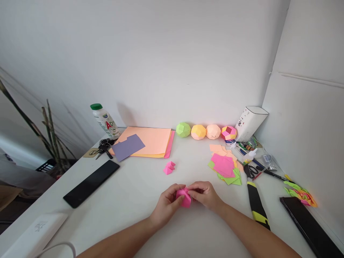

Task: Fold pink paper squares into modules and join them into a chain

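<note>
Pink folded paper (186, 203) held between both hands over the near bench (129, 208). Left hand (167, 205) pinches it, thumb across front; right hand (206, 195) grips its right edge. Likely folding or creasing; calls for steady fingertip pressure. Around: black flat-screen device (91, 183) left; small pink paper model (169, 167) ahead; paper squares (224, 166), then black-and-yellow tool (256, 200) near right forearm, likeliest obstacle.

White table (129, 190): 4 paper balls (198, 132), green-capped bottle (106, 122), keys (104, 145), folded pink piece (169, 167)

Green-capped white bottle (106, 122), keys (105, 144) just beside it, flat black device (91, 184) toward the left, plant stems (51, 130)
</note>
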The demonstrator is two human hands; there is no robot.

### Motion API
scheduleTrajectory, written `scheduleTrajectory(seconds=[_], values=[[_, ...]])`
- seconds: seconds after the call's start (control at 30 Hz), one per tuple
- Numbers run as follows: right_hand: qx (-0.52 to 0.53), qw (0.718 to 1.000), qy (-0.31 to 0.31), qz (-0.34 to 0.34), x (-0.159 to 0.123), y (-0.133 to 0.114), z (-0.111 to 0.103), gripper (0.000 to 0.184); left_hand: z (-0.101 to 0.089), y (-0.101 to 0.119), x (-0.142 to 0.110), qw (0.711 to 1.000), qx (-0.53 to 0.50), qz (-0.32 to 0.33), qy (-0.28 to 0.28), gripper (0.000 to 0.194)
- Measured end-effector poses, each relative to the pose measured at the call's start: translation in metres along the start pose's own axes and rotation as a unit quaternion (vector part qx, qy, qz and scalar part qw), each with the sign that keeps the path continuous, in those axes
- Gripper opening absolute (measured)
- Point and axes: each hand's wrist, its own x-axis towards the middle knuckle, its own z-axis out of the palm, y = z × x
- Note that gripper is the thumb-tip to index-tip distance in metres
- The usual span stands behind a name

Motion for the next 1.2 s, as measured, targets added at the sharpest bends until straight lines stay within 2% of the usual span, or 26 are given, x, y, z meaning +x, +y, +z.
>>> scheduleTrajectory(seconds=[0.53, 0.8, 1.2], values=[[-0.041, 0.999, 0.008, -0.009, -0.001, -0.0009, 0.0002, 0.017, 0.0, 0.0006, -0.0008, 1.0, 0.023, 0.0, 0.013, 0.026], [-0.014, 1.0, -0.011, 0.0, -0.0007, -0.003, 0.0007, 0.017, -0.0002, 0.0023, -0.0003, 1.0, 0.028, -0.004, 0.008, 0.024], [-0.031, 0.999, -0.007, -0.007, -0.0005, -0.0017, 0.0014, 0.013, -0.0023, -0.0038, 0.0008, 0.999, 0.034, 0.011, 0.008, 0.023]])
